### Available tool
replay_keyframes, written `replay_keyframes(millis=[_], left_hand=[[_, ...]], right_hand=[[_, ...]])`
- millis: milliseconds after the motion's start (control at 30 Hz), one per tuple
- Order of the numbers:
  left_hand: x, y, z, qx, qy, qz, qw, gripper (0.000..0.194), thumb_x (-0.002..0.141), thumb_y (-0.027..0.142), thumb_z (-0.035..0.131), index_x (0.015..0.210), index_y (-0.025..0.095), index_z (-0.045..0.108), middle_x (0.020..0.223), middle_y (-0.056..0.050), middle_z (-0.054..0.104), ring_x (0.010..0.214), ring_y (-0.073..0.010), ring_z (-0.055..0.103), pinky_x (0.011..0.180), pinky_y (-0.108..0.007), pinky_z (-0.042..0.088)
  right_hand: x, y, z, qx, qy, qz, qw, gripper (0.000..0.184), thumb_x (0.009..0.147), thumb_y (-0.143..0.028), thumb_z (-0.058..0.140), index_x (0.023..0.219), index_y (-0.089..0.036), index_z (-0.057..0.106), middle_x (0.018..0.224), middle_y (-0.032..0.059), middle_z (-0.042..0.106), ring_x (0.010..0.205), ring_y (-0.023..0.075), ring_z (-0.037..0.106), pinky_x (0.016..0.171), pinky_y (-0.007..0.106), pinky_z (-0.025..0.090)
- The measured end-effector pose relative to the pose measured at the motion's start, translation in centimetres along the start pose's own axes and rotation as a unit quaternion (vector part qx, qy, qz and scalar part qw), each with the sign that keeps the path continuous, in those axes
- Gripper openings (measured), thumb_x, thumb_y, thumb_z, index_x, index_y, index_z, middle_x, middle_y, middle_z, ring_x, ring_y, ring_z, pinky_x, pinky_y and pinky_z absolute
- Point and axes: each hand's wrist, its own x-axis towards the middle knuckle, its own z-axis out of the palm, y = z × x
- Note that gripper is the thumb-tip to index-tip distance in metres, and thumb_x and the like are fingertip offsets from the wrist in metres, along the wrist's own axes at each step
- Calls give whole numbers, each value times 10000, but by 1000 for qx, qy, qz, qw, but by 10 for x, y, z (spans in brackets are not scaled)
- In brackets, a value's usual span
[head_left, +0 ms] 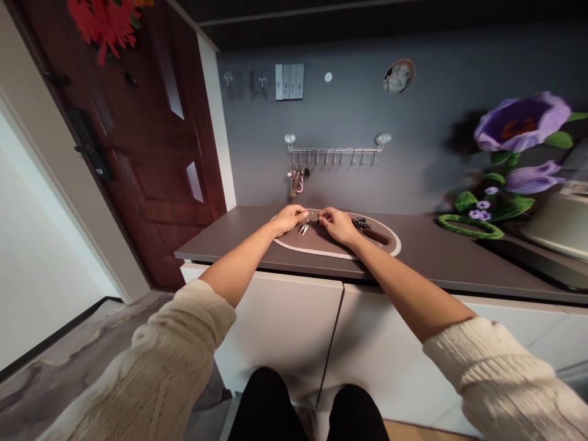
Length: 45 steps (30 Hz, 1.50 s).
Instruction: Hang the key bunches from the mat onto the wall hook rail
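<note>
Over an oval brown mat [316, 247] with a pale rim, my left hand [288, 220] pinches a key ring, from which silver keys [304, 228] hang. Close by on the right, my right hand [339, 225] has its fingertips pressed together at the ring's other side. Something small and dark shows at those fingertips, too small to name. Beside the right wrist, another bunch of keys [361, 223] lies on the mat with a long brown holder [377, 236].
A clear hook rail [340, 150] on the wall carries hanging keys [296, 180] at its left end. Purple artificial flowers [523, 128] and a pale rounded object [558, 220] stand on the right of the countertop [441, 260]. A dark red door [151, 153] is at left.
</note>
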Motion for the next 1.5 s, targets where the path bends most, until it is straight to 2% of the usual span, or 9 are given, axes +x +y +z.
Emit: replay_keyframes(millis=[167, 433, 600, 767, 900, 1067, 1167, 1333, 1500], left_hand=[[1, 1, -1, -83, 4, 3, 997, 157, 749, 255, 569, 746, 100, 541, 516, 57, 440, 466, -41, 354, 518, -195, 282], [7, -8, -2, -151, -6, 22, 988, 210, 707, 286, 621, 768, 100, 544, 581, 37, 470, 509, -40, 391, 538, -196, 301], [9, -9, 0, -162, -20, 33, 986, 239, 684, 307, 640, 750, 99, 542, 589, 33, 474, 523, -40, 396, 547, -200, 301], [5, -4, 4, -173, -40, 23, 984, 271, 659, 321, 655, 753, 107, 518, 616, 30, 497, 531, -40, 411, 553, -202, 299], [3, -2, 5, -131, -22, 39, 990, 266, 678, 335, 626, 779, 111, 525, 622, 31, 493, 540, -47, 404, 551, -205, 302], [5, -4, 5, -53, 55, 50, 996, 177, 732, 287, 551, 796, 124, 520, 635, 34, 484, 567, -58, 408, 570, -195, 331], [7, -8, 6, 15, 78, 62, 995, 126, 755, 249, 507, 775, 125, 521, 622, 32, 479, 578, -69, 421, 582, -197, 347], [11, -13, 5, 124, 108, 67, 984, 128, 778, 223, 449, 745, 133, 534, 636, 15, 520, 595, -88, 462, 607, -214, 368], [8, -12, 5, 226, 108, 95, 963, 168, 798, 236, 422, 766, 151, 563, 730, -17, 587, 675, -114, 505, 659, -233, 377]], right_hand=[[-1, -5, 2, 105, 7, 16, 994, 161, 758, -276, 515, 853, -168, 587, 788, 23, 629, 669, 110, 530, 677, 249, 404], [0, -7, 3, 252, -14, 12, 968, 255, 720, -381, 539, 840, -157, 555, 624, -17, 545, 508, 73, 444, 511, 211, 371], [0, -8, 3, 291, -21, 36, 956, 294, 692, -426, 567, 810, -159, 532, 568, -36, 505, 430, 55, 392, 431, 198, 320], [1, -5, 3, 292, -19, 33, 956, 284, 685, -432, 568, 755, -164, 504, 536, -48, 480, 427, 56, 386, 443, 202, 317], [3, -1, 4, 268, -6, 25, 963, 271, 689, -426, 550, 738, -163, 507, 551, -45, 485, 471, 71, 414, 493, 216, 348], [4, 0, 1, 240, 25, 12, 970, 237, 676, -395, 551, 710, -163, 518, 622, -23, 521, 569, 94, 459, 576, 236, 377], [6, -1, -1, 250, 36, 35, 967, 238, 667, -400, 551, 693, -166, 511, 620, -24, 516, 568, 95, 455, 573, 236, 377], [21, 1, -3, 283, 54, 55, 956, 255, 652, -410, 556, 696, -164, 501, 604, -33, 495, 557, 90, 440, 574, 232, 377], [49, -2, -10, 286, 86, 60, 953, 252, 646, -404, 559, 684, -160, 507, 636, -22, 521, 589, 91, 458, 622, 238, 391]])
